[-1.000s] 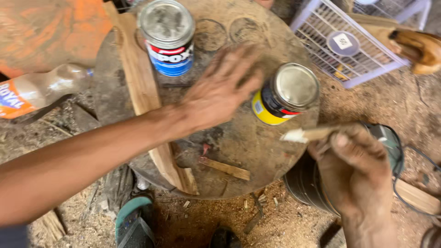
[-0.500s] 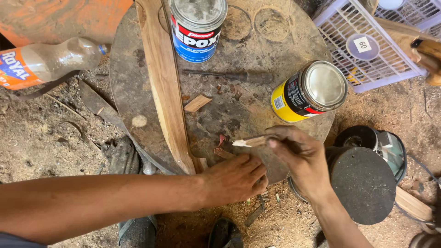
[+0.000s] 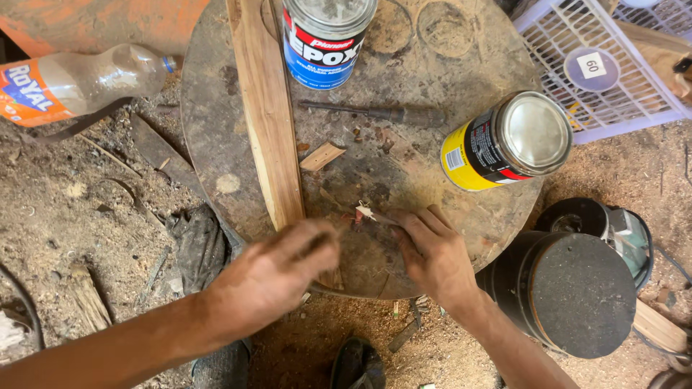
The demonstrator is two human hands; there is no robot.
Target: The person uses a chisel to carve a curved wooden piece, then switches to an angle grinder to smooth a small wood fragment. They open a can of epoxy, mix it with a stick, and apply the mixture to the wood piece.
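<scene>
right hand (image 3: 432,259) pinches a small pale-tipped stick (image 3: 371,214), dabbing the round wooden counter (image 3: 216,144); left hand (image 3: 277,270), blurred and loosely spread, rests on the long wooden strip (image 3: 270,108). strip looks unglued yet.

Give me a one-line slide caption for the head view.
Right hand presses a small stick onto a round wooden board; left hand rests on a wood plank, two cans behind.

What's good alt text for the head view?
Two bare hands work at the near edge of a round table: the left hand rests on a long wooden strip, and the right hand presses a thin stick onto the surface. Two tins, a screwdriver and a wood chip lie beyond.
</scene>
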